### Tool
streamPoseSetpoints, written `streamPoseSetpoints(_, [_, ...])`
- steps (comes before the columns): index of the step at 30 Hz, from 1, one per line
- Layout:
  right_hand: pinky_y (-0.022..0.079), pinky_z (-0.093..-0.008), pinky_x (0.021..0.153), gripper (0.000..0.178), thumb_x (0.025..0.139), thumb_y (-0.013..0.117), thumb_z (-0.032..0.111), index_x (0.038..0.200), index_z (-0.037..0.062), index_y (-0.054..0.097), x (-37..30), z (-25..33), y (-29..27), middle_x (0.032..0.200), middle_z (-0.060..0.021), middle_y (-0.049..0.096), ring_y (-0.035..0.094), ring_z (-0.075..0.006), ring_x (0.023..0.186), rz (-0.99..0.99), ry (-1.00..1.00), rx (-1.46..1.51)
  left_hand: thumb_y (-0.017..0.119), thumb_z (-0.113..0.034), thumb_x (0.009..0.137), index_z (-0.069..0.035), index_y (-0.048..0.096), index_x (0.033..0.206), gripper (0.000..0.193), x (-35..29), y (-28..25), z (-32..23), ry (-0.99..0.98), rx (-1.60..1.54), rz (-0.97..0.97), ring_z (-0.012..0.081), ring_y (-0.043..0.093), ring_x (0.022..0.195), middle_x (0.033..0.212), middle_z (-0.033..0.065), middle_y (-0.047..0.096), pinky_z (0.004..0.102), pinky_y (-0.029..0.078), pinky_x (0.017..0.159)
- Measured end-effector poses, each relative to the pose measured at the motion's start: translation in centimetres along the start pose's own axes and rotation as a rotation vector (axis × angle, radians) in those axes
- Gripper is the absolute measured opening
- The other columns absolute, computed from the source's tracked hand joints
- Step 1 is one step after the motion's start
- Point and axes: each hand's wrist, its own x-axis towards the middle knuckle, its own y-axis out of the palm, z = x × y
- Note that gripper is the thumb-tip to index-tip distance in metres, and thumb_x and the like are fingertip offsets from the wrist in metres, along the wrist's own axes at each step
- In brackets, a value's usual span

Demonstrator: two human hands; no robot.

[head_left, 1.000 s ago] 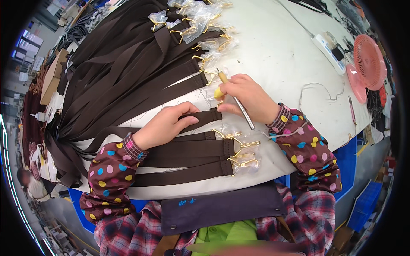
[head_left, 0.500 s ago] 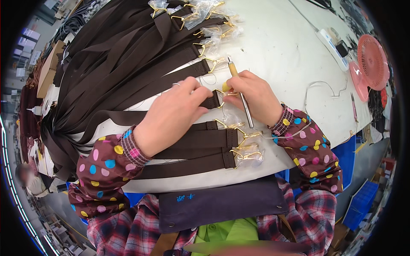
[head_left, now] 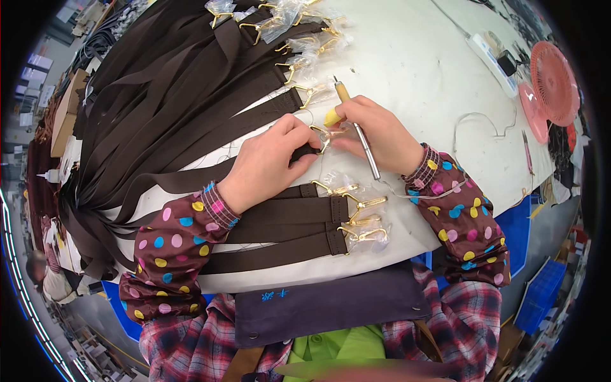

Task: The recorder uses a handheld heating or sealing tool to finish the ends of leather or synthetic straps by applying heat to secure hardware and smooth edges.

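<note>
My left hand (head_left: 267,159) is closed, thumb and fingers pinching the end of a dark brown strap (head_left: 307,151). A gold metal clasp (head_left: 323,137) sits at that strap end, between my two hands. My right hand (head_left: 380,135) is closed around a pen-shaped tool (head_left: 367,153) with a silver shaft and yellow grip. Its thin tip points up and away, and a cord trails from its lower end. Fingers of the right hand are close to the clasp; whether they touch it I cannot tell. Several finished-looking strap ends with gold clasps in clear plastic (head_left: 366,234) lie nearer to me.
A large pile of brown straps (head_left: 146,95) covers the left of the white table (head_left: 414,63). At the right stand a pink fan (head_left: 552,86) and a white power strip (head_left: 493,63). A slim pink-handled tool (head_left: 527,153) lies near the right edge. Blue bins (head_left: 540,296) are below.
My left hand has shifted slightly right and up, bending the strap end toward the right hand. The right hand, with the tool, has moved a little. The view has shifted slightly.
</note>
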Motion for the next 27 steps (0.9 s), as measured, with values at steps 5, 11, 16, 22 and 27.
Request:
streamPoseSetpoints(5, [0.049, -0.0326, 0.077, 0.03, 0.076, 0.07, 0.003, 0.102, 0.0067, 0.056, 0.2, 0.0, 0.1, 0.092, -0.0081, 0.06, 0.058, -0.0247, 0.088, 0.014, 0.041, 0.048, 0.068, -0.014, 0.078, -0.014, 0.059, 0.086, 0.012, 0.0, 1.1, 0.5, 0.189, 0.146, -0.149, 0.0169, 0.06, 0.072, 0.088, -0.0017, 0.055, 0.0292, 0.048, 0.057])
streamPoseSetpoints(11, [0.049, -0.0324, 0.077, 0.03, 0.077, 0.07, 0.004, 0.102, 0.0071, 0.056, 0.0, 0.1, 0.2, 0.091, -0.0078, 0.059, 0.058, -0.0241, 0.088, -0.001, 0.042, 0.011, 0.07, -0.016, 0.076, -0.012, 0.058, 0.084, 0.015, 0.1, 1.7, 1.3, 0.307, 0.166, -0.255, 0.0174, 0.06, 0.07, 0.082, -0.0015, 0.056, 0.0286, 0.047, 0.055])
streamPoseSetpoints(16, [0.049, -0.0323, 0.079, 0.032, 0.079, 0.068, 0.004, 0.108, 0.0047, 0.056, -0.1, 0.3, -0.5, 0.095, -0.009, 0.063, 0.058, -0.0253, 0.093, 0.021, -0.032, -0.047, 0.067, -0.011, 0.083, -0.007, 0.055, 0.083, 0.012, -0.2, 0.9, 0.8, -0.021, -0.147, -0.103, 0.0167, 0.063, 0.066, 0.075, 0.0039, 0.062, 0.026, 0.049, 0.058])
streamPoseSetpoints(22, [0.047, -0.0264, 0.08, 0.026, 0.094, 0.054, 0.011, 0.119, 0.002, 0.054, -0.2, 1.8, 0.0, 0.094, -0.0083, 0.066, 0.061, -0.0162, 0.083, -0.145, 0.08, 0.35, 0.059, -0.008, 0.09, -0.001, 0.049, 0.088, 0.012, -0.3, 0.2, 1.9, -0.22, -0.566, -0.042, 0.0134, 0.066, 0.072, 0.08, 0.0077, 0.067, 0.0253, 0.052, 0.064])
streamPoseSetpoints(27, [0.045, -0.0232, 0.07, 0.018, 0.096, 0.052, 0.014, 0.109, 0.0011, 0.055, -0.1, 3.1, 0.2, 0.083, -0.0038, 0.063, 0.056, -0.0086, 0.074, -0.087, 0.224, 0.528, 0.057, -0.008, 0.091, -0.001, 0.047, 0.089, 0.013, -0.2, 0.2, 1.8, -0.181, -0.578, -0.038, 0.0136, 0.067, 0.073, 0.082, 0.0088, 0.067, 0.0251, 0.052, 0.065])
